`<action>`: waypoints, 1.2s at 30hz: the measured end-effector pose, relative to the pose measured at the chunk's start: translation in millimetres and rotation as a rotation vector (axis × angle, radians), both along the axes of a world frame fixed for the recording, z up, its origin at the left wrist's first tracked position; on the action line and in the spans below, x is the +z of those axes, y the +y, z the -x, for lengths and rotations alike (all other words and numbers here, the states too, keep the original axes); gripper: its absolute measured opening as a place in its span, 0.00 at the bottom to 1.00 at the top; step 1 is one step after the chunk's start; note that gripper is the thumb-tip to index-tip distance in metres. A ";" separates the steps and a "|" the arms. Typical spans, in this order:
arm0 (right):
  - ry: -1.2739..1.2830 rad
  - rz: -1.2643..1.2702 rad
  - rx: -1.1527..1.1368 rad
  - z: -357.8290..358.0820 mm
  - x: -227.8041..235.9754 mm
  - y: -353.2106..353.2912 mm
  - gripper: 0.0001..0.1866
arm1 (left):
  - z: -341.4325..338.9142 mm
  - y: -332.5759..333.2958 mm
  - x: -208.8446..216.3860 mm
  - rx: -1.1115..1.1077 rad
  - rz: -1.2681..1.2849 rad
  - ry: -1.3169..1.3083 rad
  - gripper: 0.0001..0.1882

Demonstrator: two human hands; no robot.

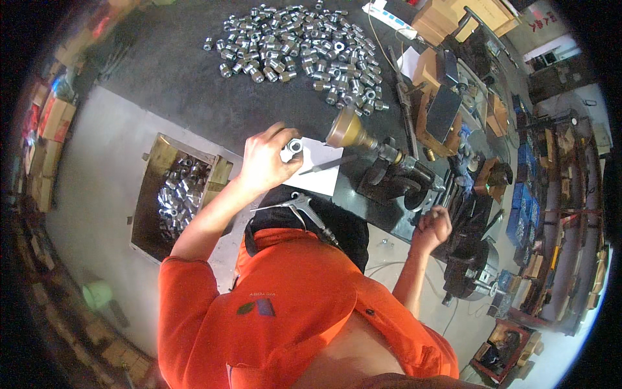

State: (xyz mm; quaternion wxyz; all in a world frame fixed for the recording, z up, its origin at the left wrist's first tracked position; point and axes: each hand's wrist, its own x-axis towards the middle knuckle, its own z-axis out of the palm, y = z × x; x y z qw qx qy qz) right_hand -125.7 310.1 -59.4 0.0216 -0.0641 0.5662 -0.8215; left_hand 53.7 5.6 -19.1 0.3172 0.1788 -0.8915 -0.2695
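Observation:
My left hand (267, 159) pinches a shiny metal pipe fitting (292, 150) above a sheet of white paper (327, 165) at the bench edge. The fitting's open bore shows. Just right of it, a brownish cup-shaped piece (348, 128) sits on the end of a bench-mounted spindle fixture (398, 172). My right hand (433, 230) is closed beside the right end of that fixture; whatever its fingers hold, if anything, is hidden. An air blow gun (301, 209) lies near my waist, in front of the bench.
A large heap of metal fittings (291, 48) covers the far part of the dark bench. More fittings (180, 198) lie in a wooden crate (144, 223) at left. Boxes, a power strip (391, 21) and a second machine (472, 269) stand on the right.

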 end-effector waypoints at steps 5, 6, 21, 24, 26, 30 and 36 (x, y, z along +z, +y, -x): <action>0.117 -0.126 -0.080 65.2 -39.7 -23.5 0.10 | -4.8 -2.2 10.2 0.022 0.030 0.049 0.11; 0.200 -0.227 -0.087 79.2 -37.3 -25.6 0.10 | -6.5 -2.9 13.4 0.023 0.040 0.067 0.11; 0.119 -0.193 -0.116 80.4 -12.2 -41.5 0.10 | -81.2 -35.8 -3.5 0.368 0.120 -0.084 0.14; 0.096 -0.275 -0.071 74.2 -27.8 -27.4 0.12 | -141.9 -51.8 -35.8 0.543 0.165 -0.285 0.15; 0.091 -0.157 -0.037 63.9 -28.5 -27.4 0.09 | -185.4 -57.5 -55.6 0.642 0.092 -0.436 0.15; -0.123 0.036 -0.045 41.1 -21.6 -33.7 0.08 | -251.8 -76.4 -94.2 0.788 0.164 -0.708 0.23; -0.182 0.020 0.006 28.6 -23.1 -19.0 0.08 | -113.6 -80.4 -21.0 0.511 -0.051 -0.355 0.16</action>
